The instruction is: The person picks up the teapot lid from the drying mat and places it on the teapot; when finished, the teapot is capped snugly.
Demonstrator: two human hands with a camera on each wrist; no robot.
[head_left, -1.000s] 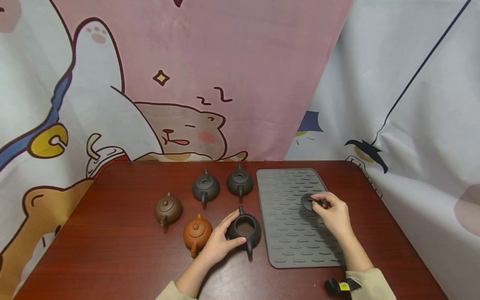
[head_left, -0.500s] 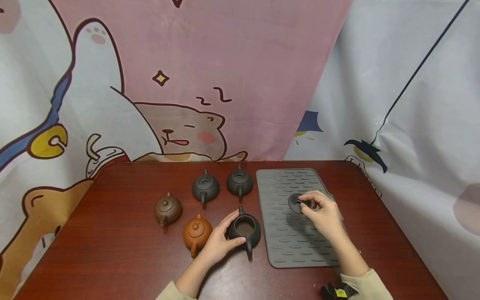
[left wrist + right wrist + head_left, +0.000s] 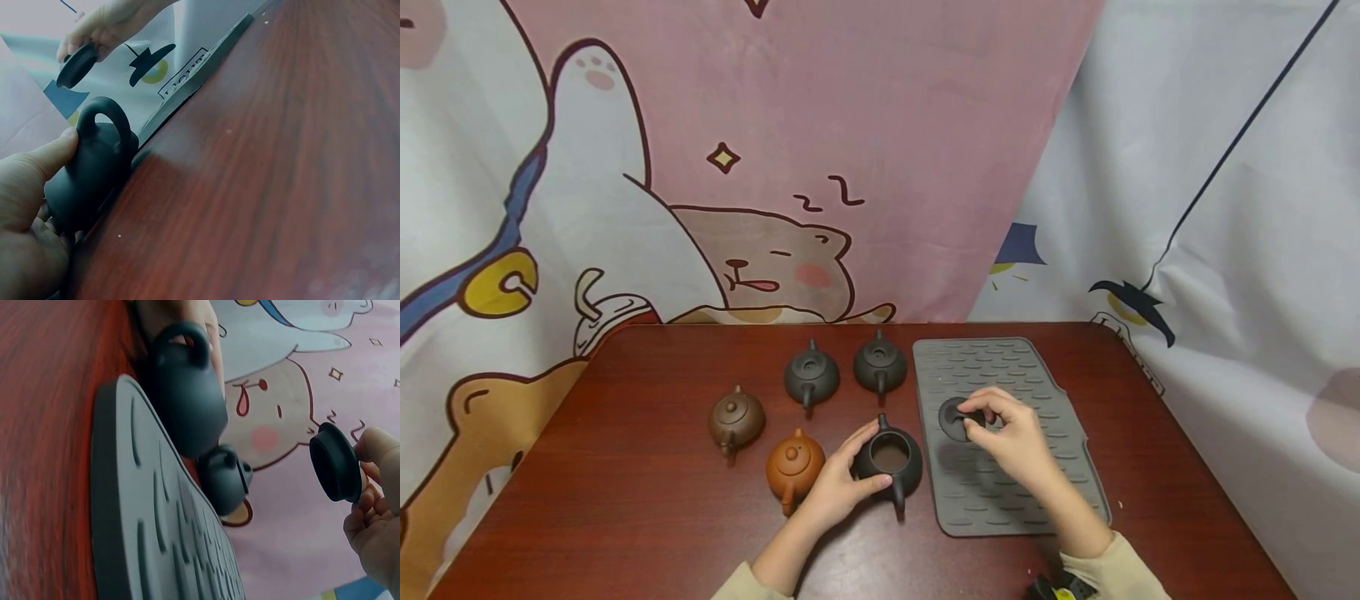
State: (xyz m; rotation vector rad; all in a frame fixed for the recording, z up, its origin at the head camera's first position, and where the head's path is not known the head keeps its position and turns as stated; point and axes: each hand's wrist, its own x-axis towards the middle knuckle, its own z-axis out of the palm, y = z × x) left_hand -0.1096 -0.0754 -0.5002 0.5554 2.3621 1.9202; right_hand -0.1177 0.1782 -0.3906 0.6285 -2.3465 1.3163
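Lid in the air, pot braced and waiting.

Your right hand pinches the dark lid above the grey mat; your left hand wraps the open black teapot on the table, just beside the mat. Keep the lid level and centre it over the mouth. No readable writing anywhere.

A dark red wooden table is carrying five small clay teapots: brown, orange, three dark ones, beside a grey ribbed mat.
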